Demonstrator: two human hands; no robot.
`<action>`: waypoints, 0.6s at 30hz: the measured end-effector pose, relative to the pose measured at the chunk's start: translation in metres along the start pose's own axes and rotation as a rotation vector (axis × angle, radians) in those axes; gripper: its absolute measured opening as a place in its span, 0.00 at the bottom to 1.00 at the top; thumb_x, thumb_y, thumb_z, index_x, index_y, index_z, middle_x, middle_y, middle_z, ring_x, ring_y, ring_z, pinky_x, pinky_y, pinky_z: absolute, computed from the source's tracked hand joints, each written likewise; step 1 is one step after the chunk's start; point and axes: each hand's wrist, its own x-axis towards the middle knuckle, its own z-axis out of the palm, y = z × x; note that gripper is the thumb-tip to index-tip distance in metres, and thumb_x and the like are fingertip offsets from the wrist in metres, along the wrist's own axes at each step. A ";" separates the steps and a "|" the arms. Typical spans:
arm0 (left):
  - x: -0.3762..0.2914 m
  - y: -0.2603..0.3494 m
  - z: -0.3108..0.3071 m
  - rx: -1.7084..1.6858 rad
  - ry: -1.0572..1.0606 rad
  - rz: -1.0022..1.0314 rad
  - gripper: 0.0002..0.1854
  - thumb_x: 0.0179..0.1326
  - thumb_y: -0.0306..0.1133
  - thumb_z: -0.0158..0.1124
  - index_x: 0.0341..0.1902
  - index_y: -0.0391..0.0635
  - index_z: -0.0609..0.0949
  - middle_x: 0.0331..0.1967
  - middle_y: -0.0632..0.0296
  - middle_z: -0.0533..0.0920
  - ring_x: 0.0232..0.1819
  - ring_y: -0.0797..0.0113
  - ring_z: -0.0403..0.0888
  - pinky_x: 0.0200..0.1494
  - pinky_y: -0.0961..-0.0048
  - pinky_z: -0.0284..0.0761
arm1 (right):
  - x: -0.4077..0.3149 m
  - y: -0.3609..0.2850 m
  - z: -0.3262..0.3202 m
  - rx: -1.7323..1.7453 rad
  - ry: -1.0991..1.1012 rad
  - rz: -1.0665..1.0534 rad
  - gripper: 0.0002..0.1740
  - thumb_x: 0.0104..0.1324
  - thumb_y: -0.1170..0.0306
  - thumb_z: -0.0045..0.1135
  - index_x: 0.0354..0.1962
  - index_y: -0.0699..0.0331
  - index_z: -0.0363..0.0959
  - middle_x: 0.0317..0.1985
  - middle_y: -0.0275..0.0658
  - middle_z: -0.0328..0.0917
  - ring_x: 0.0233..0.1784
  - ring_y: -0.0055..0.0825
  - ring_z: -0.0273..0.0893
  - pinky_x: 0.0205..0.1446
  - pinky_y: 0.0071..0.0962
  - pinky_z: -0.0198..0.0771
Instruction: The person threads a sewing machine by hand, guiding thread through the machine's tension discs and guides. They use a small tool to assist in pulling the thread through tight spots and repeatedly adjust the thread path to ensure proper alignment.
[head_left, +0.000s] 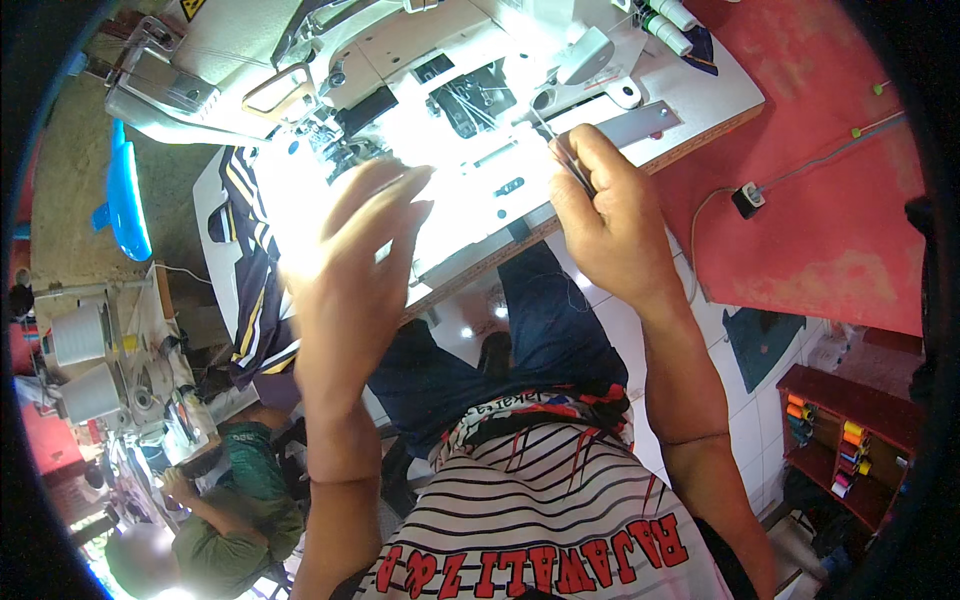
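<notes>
An industrial sewing machine (375, 45) stands on a white table, its lower cover open over the inner parts (476, 101). My right hand (611, 202) holds metal tweezers (574, 166) near the table's front edge, their tips pointing up and left towards the machine. My left hand (360, 255), blurred, is raised over the bright table in front of the needle area (337, 142); its fingers are bent, and glare hides whether anything is between them. Dark striped fabric (251, 285) with yellow and white lines lies on the table to the left of it.
The table's wooden edge (705, 139) runs between me and the machine. Several thread cones (79, 334) and a person in a green shirt (232, 525) are at the left. A black-and-white power plug (748, 200) and a red shelf with thread spools (847, 442) are at the right.
</notes>
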 end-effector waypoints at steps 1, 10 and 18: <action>0.013 -0.007 0.021 -0.065 -0.022 0.134 0.18 0.58 0.28 0.71 0.53 0.45 0.83 0.46 0.55 0.85 0.44 0.61 0.84 0.47 0.70 0.78 | 0.000 -0.002 0.000 0.006 -0.002 0.002 0.03 0.69 0.77 0.47 0.34 0.67 0.64 0.22 0.33 0.60 0.27 0.14 0.57 0.28 0.24 0.57; 0.048 -0.038 0.078 -0.095 -0.109 0.180 0.08 0.61 0.32 0.67 0.41 0.44 0.87 0.30 0.59 0.82 0.31 0.65 0.81 0.35 0.70 0.75 | 0.000 0.012 -0.020 -0.332 0.047 0.001 0.06 0.67 0.76 0.51 0.39 0.69 0.73 0.34 0.52 0.78 0.41 0.52 0.78 0.42 0.43 0.71; 0.048 -0.031 0.074 -0.088 -0.082 0.237 0.07 0.60 0.28 0.67 0.41 0.43 0.87 0.30 0.58 0.81 0.32 0.63 0.81 0.36 0.70 0.75 | 0.008 0.007 -0.007 0.063 0.268 0.145 0.17 0.63 0.66 0.67 0.46 0.67 0.78 0.35 0.38 0.82 0.33 0.19 0.75 0.36 0.23 0.71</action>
